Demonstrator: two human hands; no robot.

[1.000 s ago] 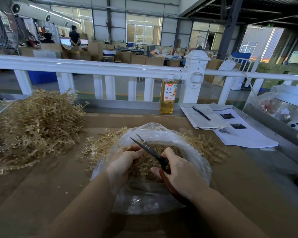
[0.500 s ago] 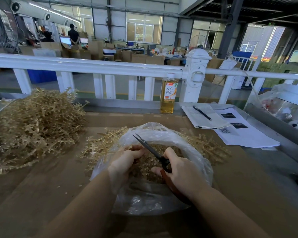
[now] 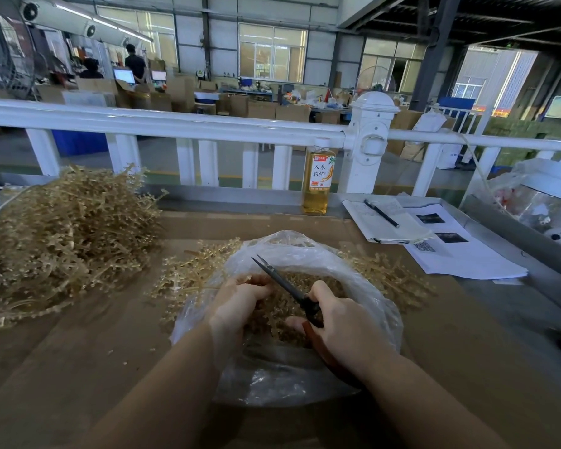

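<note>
A clear plastic bag (image 3: 305,374) lies open on the brown table, filled with small golden plastic sprigs (image 3: 282,306). My left hand (image 3: 237,303) reaches into the bag with its fingers curled round some sprigs. My right hand (image 3: 340,319) grips scissors (image 3: 282,283) by their red-brown handles. The dark blades are nearly closed and point up and to the left over the bag.
A big heap of golden sprigs (image 3: 62,234) covers the table's left side; a thinner layer (image 3: 392,277) lies round the bag. A bottle of amber drink (image 3: 318,179) stands by the white railing (image 3: 175,124). Papers (image 3: 450,251) with a pen (image 3: 381,212) lie at right.
Both hands stay in the bag. The scissors have shifted slightly and the blades have closed a little.
</note>
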